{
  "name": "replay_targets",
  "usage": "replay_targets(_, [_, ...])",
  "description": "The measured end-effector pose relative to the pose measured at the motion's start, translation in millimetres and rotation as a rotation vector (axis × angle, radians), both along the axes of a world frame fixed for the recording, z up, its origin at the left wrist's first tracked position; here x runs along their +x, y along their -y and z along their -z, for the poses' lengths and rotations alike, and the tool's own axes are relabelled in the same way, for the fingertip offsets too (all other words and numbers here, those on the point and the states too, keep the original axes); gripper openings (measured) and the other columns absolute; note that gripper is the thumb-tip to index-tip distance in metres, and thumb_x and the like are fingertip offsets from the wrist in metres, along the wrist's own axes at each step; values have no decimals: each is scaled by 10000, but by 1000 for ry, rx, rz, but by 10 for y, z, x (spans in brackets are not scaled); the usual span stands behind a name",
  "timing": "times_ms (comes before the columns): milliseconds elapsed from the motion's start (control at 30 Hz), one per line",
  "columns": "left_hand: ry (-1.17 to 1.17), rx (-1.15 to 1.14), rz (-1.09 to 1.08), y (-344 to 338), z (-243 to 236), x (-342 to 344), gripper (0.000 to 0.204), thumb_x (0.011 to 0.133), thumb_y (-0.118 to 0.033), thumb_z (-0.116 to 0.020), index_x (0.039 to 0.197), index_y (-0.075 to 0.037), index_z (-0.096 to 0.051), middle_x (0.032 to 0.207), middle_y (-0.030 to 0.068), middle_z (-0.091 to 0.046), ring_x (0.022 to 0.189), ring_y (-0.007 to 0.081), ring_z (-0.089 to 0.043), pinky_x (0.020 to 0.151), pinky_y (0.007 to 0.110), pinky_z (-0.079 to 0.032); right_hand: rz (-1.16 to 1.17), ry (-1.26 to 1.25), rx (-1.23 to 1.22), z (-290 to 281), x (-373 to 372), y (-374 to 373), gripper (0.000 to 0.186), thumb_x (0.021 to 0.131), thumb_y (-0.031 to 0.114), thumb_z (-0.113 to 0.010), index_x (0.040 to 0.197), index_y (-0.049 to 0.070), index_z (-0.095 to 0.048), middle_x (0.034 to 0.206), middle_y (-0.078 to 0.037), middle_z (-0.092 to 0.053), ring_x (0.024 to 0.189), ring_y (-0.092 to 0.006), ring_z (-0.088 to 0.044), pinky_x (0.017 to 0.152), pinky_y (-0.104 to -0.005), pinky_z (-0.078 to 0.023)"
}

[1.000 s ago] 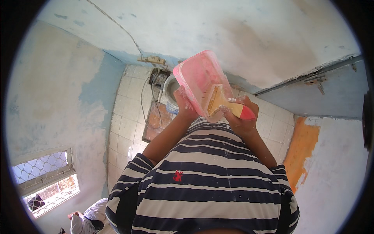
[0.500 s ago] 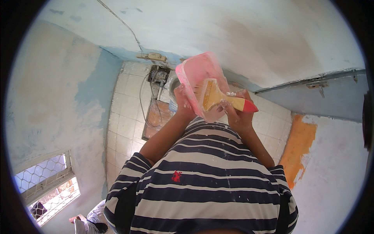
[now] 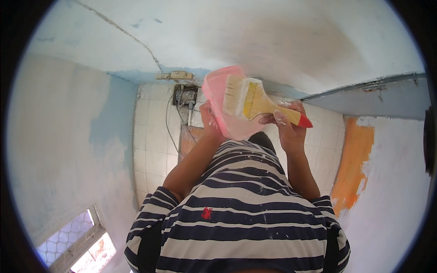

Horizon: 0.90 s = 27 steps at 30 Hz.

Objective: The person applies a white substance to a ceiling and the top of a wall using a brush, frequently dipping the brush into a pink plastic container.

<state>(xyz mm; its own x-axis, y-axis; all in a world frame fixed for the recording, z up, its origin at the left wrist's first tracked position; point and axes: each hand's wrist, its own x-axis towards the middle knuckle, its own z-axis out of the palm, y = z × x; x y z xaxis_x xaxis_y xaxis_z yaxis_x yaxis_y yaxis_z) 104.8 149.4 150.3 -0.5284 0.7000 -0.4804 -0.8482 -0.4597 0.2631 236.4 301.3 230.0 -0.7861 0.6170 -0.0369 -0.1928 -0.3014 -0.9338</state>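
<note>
A shallow pink plastic tub [image 3: 214,81], smeared with whitish paint, is tilted in front of my chest. My left hand [image 3: 210,120] grips its left side, with white spots on the fingers. A wide paintbrush [image 3: 261,103] with a yellowish wooden handle and a red end is in my right hand [image 3: 291,123], the fingers closed round the handle. Its pale bristles point left and lie over the tub's opening; whether they touch the inside I cannot tell. The tub hides part of my left fingers.
Ahead is a patchy white and blue wall [image 3: 273,41] with a beige socket box [image 3: 175,75] low on it. Cables [image 3: 167,123] loop over the tiled floor [image 3: 152,136]. A barred window [image 3: 75,241] is at lower left; an orange patch [image 3: 355,159] marks the right wall.
The brush has turned flatter and shifted slightly right, showing more of its bristles over the tub. The view has shifted, and the person at lower left is out of sight.
</note>
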Motion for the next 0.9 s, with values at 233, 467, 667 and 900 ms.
replay_targets(233, [-121, -171, -104, 157, -19, -255, 634, 924, -520, -370, 1401, -107, -438, 1336, 114, -538, 1209, 315, -534, 1022, 478, -440, 288, -116, -157, 283, 153, -253, 164, 910, 54, -498, 1032, 20, -393, 941, -230, -644, 848, -321, -703, 791, -422, -606])
replay_targets(467, [-242, -155, -90, 245, 183, -539, 605, 936, -474, -412, 1402, -88, -412, 1324, 110, -532, 1195, 318, -537, 986, 469, -467, 586, 143, -212, 1646, -76, -695, 122, 942, 110, -515, 1010, 63, -426, 893, -186, -654, 775, -295, -698, 735, -388, -595])
replay_targets(667, [-558, -168, -80, 466, 70, -509, 898, 832, -658, -541, 1461, -62, -306, 1374, 160, -485, 1234, 366, -509, 1009, 517, -456, 768, 278, -590, 3224, -446, -813, 277, 935, 208, -569, 1152, 52, -496, 903, -149, -652, 780, -262, -674, 702, -342, -565])
replay_targets(900, [-265, -231, -130, 796, -63, -375, 981, 818, -684, -571, 1534, -136, -184, 1480, 236, -365, 1241, 445, -487, 1042, 581, -405, 912, 150, -879, 4375, -1070, -994, 316, 933, 247, -590, 1182, 88, -480, 888, -128, -647, 677, -236, -636, 550, -313, -492])
